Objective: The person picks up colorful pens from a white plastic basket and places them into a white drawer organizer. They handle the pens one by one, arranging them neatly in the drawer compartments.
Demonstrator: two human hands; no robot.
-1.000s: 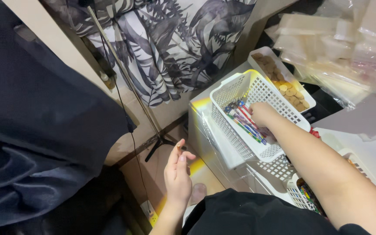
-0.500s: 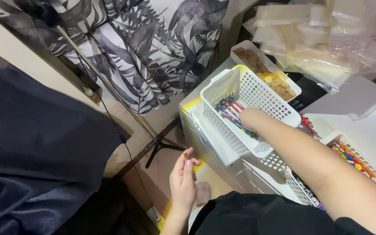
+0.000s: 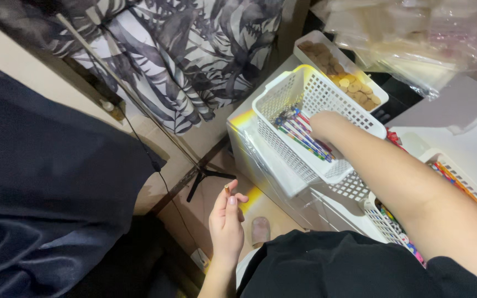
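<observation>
My right hand [image 3: 327, 128] reaches down into a white plastic mesh basket [image 3: 282, 99] and rests on a bunch of coloured pens [image 3: 296, 132] lying in its bottom; the fingers are hidden, so I cannot tell whether they grip any. My left hand [image 3: 226, 221] hangs low beside my lap, fingers curled, pinching a small brownish object [image 3: 227, 189] at the fingertips. My lap is covered in black cloth [image 3: 327, 267].
A second white basket [image 3: 462, 179] with coloured pens sits at the right under my forearm. A white tray of round brown pieces [image 3: 354, 88] stands behind the first basket. Clear plastic bags [image 3: 409, 33] pile at top right. A leaf-print curtain [image 3: 194, 49], a black stand's foot [image 3: 205, 175] and dark cloth [image 3: 45, 193] fill the left.
My right hand stays in the basket, pushed slightly deeper onto the pens. My left hand has turned and lifted its fingertips, now showing the small object.
</observation>
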